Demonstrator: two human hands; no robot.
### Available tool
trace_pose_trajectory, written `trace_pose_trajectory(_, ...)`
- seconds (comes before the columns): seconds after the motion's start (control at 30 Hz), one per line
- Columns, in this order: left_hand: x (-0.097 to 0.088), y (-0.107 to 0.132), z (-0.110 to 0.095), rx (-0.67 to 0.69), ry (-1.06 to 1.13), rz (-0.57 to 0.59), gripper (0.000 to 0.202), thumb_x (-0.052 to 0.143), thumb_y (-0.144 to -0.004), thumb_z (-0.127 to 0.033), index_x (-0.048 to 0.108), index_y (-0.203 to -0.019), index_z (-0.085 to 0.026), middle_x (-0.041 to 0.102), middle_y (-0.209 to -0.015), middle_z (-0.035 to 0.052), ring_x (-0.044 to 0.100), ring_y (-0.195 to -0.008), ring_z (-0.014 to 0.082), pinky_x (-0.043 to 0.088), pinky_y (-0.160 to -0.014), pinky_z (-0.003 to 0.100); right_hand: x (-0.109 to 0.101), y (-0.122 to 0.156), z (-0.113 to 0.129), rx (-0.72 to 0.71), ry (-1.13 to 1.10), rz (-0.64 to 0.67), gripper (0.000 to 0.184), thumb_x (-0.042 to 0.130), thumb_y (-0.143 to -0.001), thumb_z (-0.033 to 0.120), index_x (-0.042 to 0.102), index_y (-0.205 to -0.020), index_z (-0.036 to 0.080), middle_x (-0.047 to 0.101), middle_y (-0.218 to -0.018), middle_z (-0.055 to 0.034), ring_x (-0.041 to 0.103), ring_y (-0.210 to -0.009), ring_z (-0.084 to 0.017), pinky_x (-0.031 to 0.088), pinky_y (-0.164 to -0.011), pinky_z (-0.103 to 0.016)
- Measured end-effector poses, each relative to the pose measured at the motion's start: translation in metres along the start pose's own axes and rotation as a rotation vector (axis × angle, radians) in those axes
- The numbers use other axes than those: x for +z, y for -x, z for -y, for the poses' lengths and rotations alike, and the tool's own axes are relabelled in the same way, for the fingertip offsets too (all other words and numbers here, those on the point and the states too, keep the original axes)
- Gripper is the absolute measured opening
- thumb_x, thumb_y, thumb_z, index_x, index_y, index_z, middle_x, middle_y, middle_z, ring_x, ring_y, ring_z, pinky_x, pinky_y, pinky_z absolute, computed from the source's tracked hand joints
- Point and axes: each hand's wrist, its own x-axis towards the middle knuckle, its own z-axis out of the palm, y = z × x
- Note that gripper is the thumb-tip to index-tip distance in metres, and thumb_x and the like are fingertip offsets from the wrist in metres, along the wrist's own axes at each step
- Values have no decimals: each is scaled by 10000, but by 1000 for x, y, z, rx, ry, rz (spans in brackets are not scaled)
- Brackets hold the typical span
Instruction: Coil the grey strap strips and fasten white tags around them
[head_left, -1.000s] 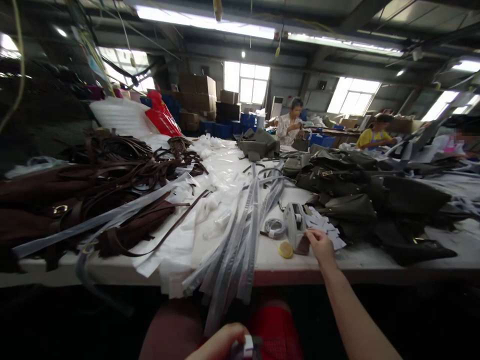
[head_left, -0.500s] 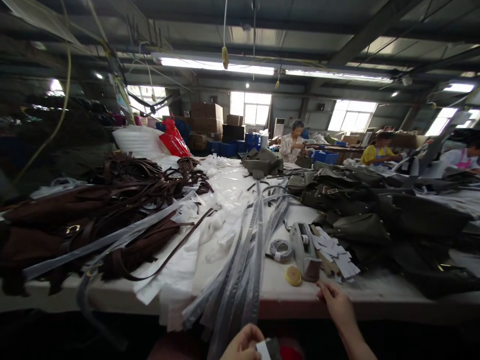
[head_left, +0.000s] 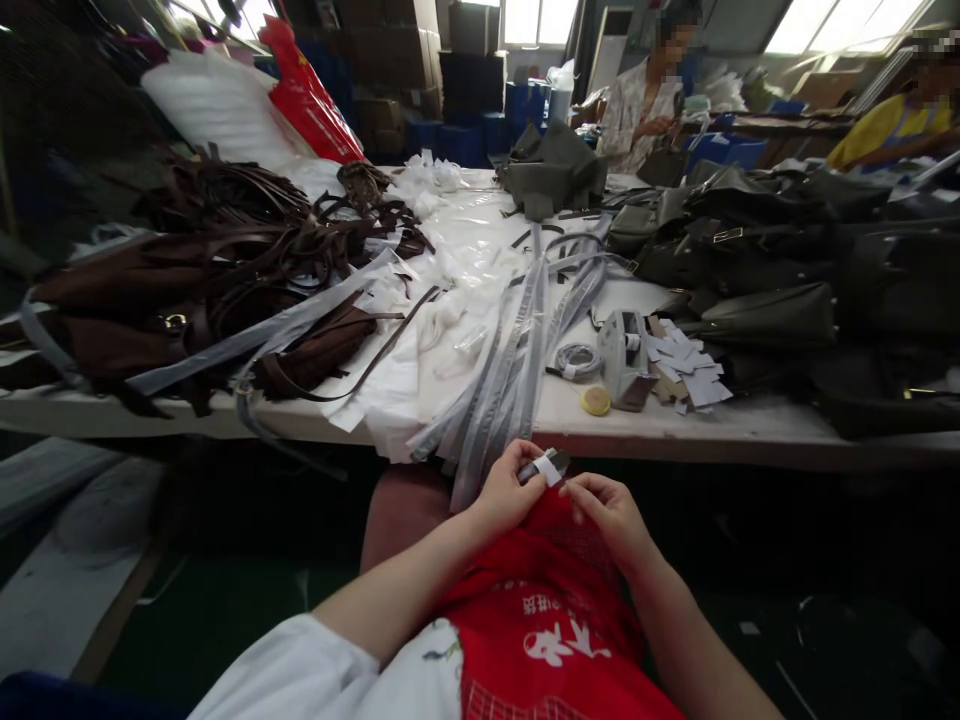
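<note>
ahead, white worktable [head_left: 675,425] heaped with brown straps [head_left: 225,250] and dark bags [head_left: 772,260]. nearer, grey strips [head_left: 510,380] draped over its edge. below that edge, left hand [head_left: 506,492] pinching small white-tagged piece [head_left: 545,467]; right hand [head_left: 611,512] just beside, fingers loosely curled, grasping nothing visible.

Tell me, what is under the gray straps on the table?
The gray straps lie on clear plastic sheets and the white table; their ends hang over its edge. Anything beneath the bundle's middle is covered.

You face glossy plastic sleeves [head_left: 517,350], matt brown leather straps [head_left: 247,250], white paper tags [head_left: 686,365], your red cloth apron [head_left: 555,600].
</note>
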Motion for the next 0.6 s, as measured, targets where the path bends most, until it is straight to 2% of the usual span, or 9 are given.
trace_pose_trajectory(0.1,-1,1,3,24,-10,1,206,635,-747,-177,535,-927,-180,558,-776,-24,526,-676,112,399,-663,221,6,-5,-8,36,-36,44,430,734,-760,583,720,-716,156,540,-480,14,404,-463,-106,291,-503,-256)
trace_pose_trajectory(0.27,-6,0,8,38,-42,-3,208,617,-741,-164,543,-934,-181,586,-797,-11,565,-731,138,421,-667,230,13,-16,-20,76,-46,13,490,749,-723,620,636,-596,161,515,-454,18,367,-441,-95,252,-477,-251)
trace_pose_trajectory(0.37,-9,-1,12,36,-62,-11,194,653,-764,-234,554,-921,-178,592,-778,-16,555,-699,131,423,-649,229,16,-18,-24,83,-11,21,502,727,-736,639,636,-606,162,514,-450,19,367,-439,-99,254,-474,-253)
trace_pose_trajectory(0.53,-11,2,11,87,-123,-179,196,643,-833,-355,569,-868,-177,624,-777,2,587,-720,147,454,-692,254,20,-17,-21,90,-34,156,437,714,-778,595,677,-730,161,606,-595,-4,495,-559,-139,382,-576,-266)
trace_pose_trajectory(0.6,-11,5,6,143,-213,-209,175,621,-859,-351,582,-882,-182,640,-795,9,600,-743,155,458,-715,265,22,-15,-18,73,-59,155,408,717,-789,571,687,-775,164,618,-643,-4,515,-603,-147,408,-622,-274)
